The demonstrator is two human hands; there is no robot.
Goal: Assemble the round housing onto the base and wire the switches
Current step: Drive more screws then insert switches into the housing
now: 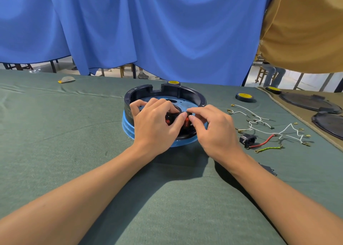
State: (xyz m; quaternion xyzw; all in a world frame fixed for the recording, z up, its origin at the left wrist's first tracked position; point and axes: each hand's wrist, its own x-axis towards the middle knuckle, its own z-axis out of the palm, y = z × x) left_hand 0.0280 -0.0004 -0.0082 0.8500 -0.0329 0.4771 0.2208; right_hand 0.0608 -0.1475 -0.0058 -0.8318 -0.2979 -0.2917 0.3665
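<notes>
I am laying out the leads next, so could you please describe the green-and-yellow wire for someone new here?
Start at the round black housing mid-table and look to its right, at the loose bunch of white wires. At the near edge of that bunch, just below the red wire, lies the green-and-yellow wire, the only striped one.

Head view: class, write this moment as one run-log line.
left hand: grips switches | right hand: pinches switches | round housing: on blue base | wires: loose on cloth, right
</notes>
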